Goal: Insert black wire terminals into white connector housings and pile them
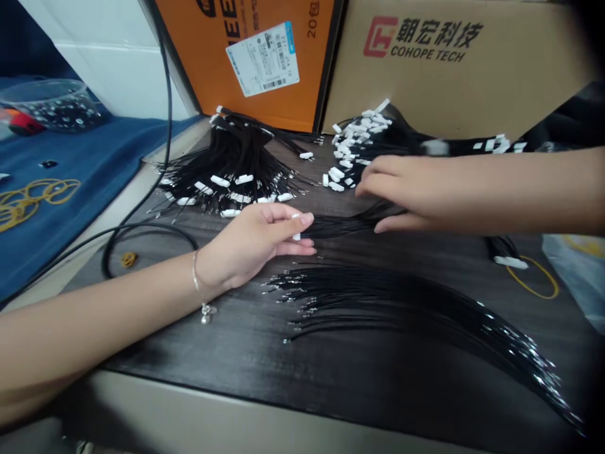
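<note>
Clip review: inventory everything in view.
Box: one, orange, back centre
Carton: one, brown, back right
Panel: one, white, back left
Cloth: one, blue, left
Tub: one, clear, left
Unclear item: one, red, left
Bands: several, yellow, left and right
Cable: uncounted, black, left
Table: one, dark, centre
Left wire pile: one, mostly black, back
Right wire pile: one, mostly black, back
Small bundle: one, mostly black, right
Loose wires: many, black, front
Held wires: several, black, centre
Held connector: one, white, centre
Plastic bag: one, clear, right
Bracelet: one, silver, left wrist
Left hand: one, bare, centre
Right hand: one, bare, centre
</note>
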The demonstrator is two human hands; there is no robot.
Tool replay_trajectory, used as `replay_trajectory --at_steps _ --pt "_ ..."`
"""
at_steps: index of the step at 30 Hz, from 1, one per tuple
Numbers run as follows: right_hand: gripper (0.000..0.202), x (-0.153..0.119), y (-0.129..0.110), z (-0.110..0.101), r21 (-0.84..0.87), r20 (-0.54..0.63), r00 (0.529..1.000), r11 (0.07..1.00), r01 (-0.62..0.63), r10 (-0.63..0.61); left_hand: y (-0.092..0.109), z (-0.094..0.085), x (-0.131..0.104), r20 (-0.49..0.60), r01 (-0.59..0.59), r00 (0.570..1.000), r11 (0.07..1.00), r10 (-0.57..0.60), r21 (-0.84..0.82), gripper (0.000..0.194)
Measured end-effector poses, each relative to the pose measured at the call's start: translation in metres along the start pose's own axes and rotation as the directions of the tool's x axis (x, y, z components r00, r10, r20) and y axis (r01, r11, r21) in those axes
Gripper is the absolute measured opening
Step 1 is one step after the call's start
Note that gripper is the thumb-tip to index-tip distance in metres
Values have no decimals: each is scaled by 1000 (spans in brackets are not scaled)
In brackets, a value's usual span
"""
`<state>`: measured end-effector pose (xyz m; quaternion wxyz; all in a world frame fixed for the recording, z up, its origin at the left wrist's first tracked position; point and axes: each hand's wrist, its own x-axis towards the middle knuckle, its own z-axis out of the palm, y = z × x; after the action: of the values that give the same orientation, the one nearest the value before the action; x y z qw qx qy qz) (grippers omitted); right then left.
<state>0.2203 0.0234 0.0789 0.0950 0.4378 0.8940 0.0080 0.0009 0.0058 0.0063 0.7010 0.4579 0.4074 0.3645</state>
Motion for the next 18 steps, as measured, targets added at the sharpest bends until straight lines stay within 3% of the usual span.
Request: replay_trajectory --at_steps 3,5,7,10,14,18 --pt "20 -11 -28 17 154 -157 978 975 163 -139 -6 -2 3 17 116 993 993 -116 7 12" --pt "14 -21 -54 31 400 -108 981 897 190 -159 -7 -2 2 28 129 991 992 -129 6 11" --pt "14 -28 -76 45 529 -22 984 833 162 -177 -8 -3 2 45 119 992 993 -119 -2 10" --pt "12 -30 -91 59 561 23 987 820 118 -158 -7 -3 2 57 118 991 993 -117 -14 10" --pt "5 -26 -93 67 536 56 982 836 122 -179 -6 -3 3 66 131 989 991 -131 5 11" --pt "11 -30 -98 60 521 -14 988 842 136 -151 -5 -1 2 64 144 987 989 -146 44 10"
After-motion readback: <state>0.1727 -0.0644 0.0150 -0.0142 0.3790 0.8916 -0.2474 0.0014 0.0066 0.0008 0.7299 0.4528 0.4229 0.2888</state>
